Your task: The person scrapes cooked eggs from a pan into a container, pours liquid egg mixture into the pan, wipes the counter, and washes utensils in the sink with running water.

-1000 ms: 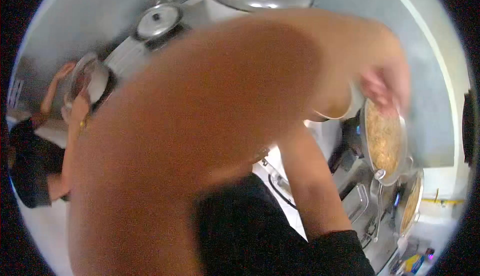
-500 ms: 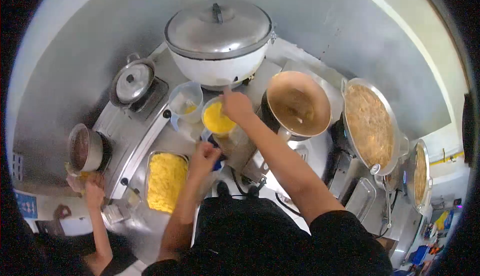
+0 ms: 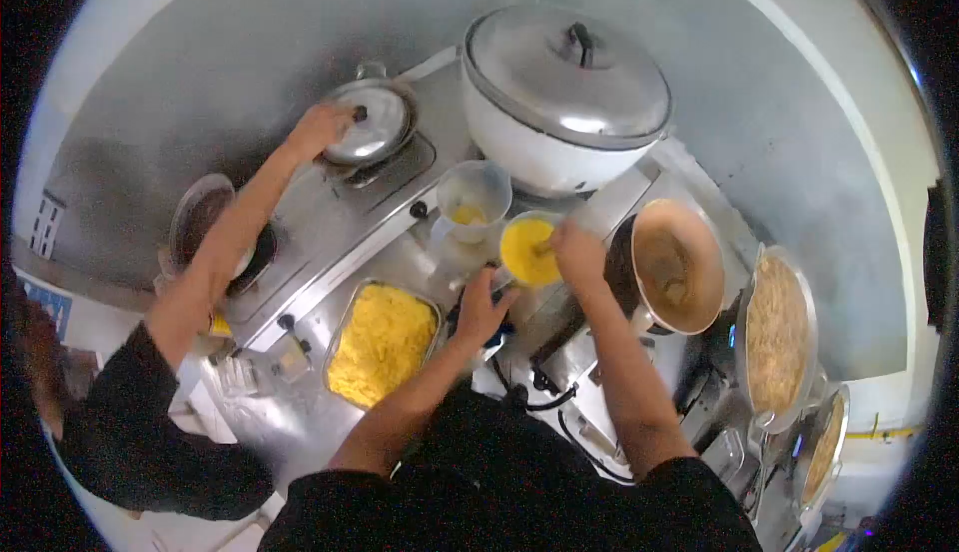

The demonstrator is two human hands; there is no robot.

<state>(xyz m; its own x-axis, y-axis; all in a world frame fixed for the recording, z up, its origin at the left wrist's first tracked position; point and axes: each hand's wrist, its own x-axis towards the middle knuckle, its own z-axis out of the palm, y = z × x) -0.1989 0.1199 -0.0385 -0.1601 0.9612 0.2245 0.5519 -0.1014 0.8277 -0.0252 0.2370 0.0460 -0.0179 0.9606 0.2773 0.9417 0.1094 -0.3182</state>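
A container of yellow liquid (image 3: 527, 250) stands in front of me at the centre. My right hand (image 3: 579, 254) is closed at its right rim, on something I cannot make out. Just below and left of the container is my left hand (image 3: 481, 310), fingers apart, near a dark blue item that it partly hides. A clear plastic jug (image 3: 474, 195) with some yellow liquid stands behind and to the left. The metal tray of yellow food (image 3: 383, 346) lies left of my left forearm. To the right, a wide pan (image 3: 680, 264) has a brown inside.
A large lidded white pot (image 3: 559, 142) stands at the back. At the left, a co-worker's arm (image 3: 230, 222) reaches to the lid of a small pot (image 3: 377, 132). Two large pans of brown food (image 3: 777, 332) (image 3: 823, 449) stand at the right.
The view has turned, moving most things rightward. The co-worker's hand has moved from the lower left onto the small pot's lid. My right hand has come down to the yellow liquid's container rim.
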